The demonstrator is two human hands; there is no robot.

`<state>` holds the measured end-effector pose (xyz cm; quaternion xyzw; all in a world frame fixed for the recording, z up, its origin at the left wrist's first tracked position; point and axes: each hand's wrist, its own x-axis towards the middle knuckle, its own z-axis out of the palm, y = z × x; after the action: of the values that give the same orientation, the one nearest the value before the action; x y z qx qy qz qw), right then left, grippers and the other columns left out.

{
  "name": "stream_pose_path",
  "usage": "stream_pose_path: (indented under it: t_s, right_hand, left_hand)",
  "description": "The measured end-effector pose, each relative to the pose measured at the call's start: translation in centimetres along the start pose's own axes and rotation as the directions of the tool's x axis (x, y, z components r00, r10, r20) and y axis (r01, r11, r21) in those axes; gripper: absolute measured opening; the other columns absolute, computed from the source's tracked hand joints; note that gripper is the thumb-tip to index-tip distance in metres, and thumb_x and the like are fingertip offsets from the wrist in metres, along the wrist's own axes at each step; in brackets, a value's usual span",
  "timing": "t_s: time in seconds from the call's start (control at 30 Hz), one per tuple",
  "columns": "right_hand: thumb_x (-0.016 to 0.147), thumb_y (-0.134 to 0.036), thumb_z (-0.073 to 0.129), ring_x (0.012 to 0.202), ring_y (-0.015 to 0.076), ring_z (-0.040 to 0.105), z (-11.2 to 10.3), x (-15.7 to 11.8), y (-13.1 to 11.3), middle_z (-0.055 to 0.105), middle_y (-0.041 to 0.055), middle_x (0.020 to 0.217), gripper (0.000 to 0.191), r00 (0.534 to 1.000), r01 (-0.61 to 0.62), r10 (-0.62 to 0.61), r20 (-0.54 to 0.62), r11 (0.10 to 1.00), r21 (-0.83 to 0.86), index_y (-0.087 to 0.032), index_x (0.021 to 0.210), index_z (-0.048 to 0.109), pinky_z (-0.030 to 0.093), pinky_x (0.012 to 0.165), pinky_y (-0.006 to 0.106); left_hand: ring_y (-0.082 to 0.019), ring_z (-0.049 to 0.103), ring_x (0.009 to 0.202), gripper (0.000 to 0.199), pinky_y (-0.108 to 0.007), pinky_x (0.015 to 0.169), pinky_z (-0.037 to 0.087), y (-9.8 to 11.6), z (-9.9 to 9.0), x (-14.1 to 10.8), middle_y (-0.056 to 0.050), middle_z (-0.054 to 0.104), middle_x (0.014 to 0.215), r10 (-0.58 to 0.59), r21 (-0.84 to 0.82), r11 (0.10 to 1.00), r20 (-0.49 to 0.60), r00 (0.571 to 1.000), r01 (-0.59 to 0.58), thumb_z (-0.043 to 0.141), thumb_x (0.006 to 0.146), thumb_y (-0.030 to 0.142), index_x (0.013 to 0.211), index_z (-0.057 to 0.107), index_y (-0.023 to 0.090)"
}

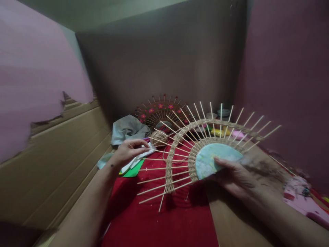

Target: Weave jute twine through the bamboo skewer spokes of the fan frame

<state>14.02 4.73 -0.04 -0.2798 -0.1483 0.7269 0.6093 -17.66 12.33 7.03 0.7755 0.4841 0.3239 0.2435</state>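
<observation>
My right hand [235,176] grips a half-round woven fan [177,137] at its pale blue cloth centre [218,154], thumb on the front face. Thin wooden sticks radiate from the centre through an inner and an outer band of twisted twine. The fan is held tilted above a red cloth [159,219]. At its left side, my left hand [133,150] has thumb and fingers pinched at the tip of one stick. One short stick [161,200] slants away from the others at the lower end of the outer band.
Behind, a brown fan with pink flowers [160,110] leans near the wall. A ball of twine [158,138], grey cloth [130,128] and a green sheet [136,169] lie on the left. A pink patterned item [299,193] is at right. Cardboard [74,161] lines the left wall.
</observation>
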Motion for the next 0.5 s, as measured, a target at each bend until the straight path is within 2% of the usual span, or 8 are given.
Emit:
stream_pose_path:
  t_s: [0.1, 0.23, 0.33, 0.43, 0.5]
  right_hand:
    - [0.064, -0.006, 0.069, 0.067, 0.0181, 0.062, 0.0, 0.1, -0.1, 0.069, 0.0045, 0.079, 0.026, 1.000, -0.006, 0.006, 0.004, 1.000, 0.007, -0.015, 0.087, 0.062, 0.054, 0.071, 0.038]
    - [0.065, -0.007, 0.069, 0.068, 0.0191, 0.062, 0.0, 0.1, -0.1, 0.069, 0.0040, 0.077, 0.023, 1.000, 0.006, -0.005, -0.007, 1.000, 0.028, -0.015, 0.085, 0.062, 0.053, 0.072, 0.039]
    - [0.066, -0.008, 0.068, 0.071, 0.0201, 0.062, 0.0, 0.1, -0.1, 0.069, 0.0050, 0.080, 0.024, 1.000, 0.019, -0.020, 0.017, 0.999, 0.036, -0.017, 0.088, 0.062, 0.053, 0.074, 0.040]
    - [0.066, -0.007, 0.067, 0.073, 0.0203, 0.063, 0.1, 0.0, -0.1, 0.069, 0.0056, 0.083, 0.030, 0.999, 0.029, -0.030, 0.025, 0.998, 0.053, -0.017, 0.093, 0.062, 0.053, 0.075, 0.039]
    - [0.065, -0.007, 0.068, 0.073, 0.0202, 0.063, 0.2, -0.2, 0.0, 0.069, 0.0055, 0.082, 0.033, 0.999, 0.025, -0.027, 0.040, 0.998, 0.056, -0.016, 0.096, 0.062, 0.053, 0.076, 0.040]
  left_hand:
    - [-0.011, 0.053, 0.066, 0.014, -0.021, 0.059, 0.041, 0.0, 0.1, 0.0, -0.004, 0.064, 0.073, 0.011, -0.018, 1.000, 0.012, 1.000, -0.011, 0.069, 0.069, 0.026, 0.075, 0.069, 0.013]
    - [-0.006, 0.041, 0.048, 0.030, -0.018, 0.043, 0.031, 0.0, 0.4, -0.3, 0.001, 0.055, 0.060, -0.058, -0.194, 0.979, 0.028, 0.998, 0.063, 0.065, 0.075, 0.030, 0.101, 0.064, 0.015]
    - [-0.004, 0.038, 0.045, 0.040, -0.015, 0.040, 0.027, -0.1, 0.8, -0.4, 0.003, 0.050, 0.060, -0.066, -0.434, 0.898, 0.042, 0.997, 0.077, 0.061, 0.079, 0.028, 0.117, 0.055, 0.019]
    - [-0.003, 0.038, 0.045, 0.041, -0.014, 0.040, 0.026, -0.7, 1.1, -0.3, 0.004, 0.048, 0.060, -0.088, -0.613, 0.777, 0.122, 0.989, 0.145, 0.063, 0.077, 0.025, 0.116, 0.055, 0.018]
    - [-0.003, 0.040, 0.046, 0.036, -0.013, 0.041, 0.027, -1.3, 1.4, -0.1, 0.003, 0.049, 0.060, -0.094, -0.663, 0.722, 0.189, 0.977, 0.198, 0.065, 0.074, 0.024, 0.109, 0.059, 0.017]
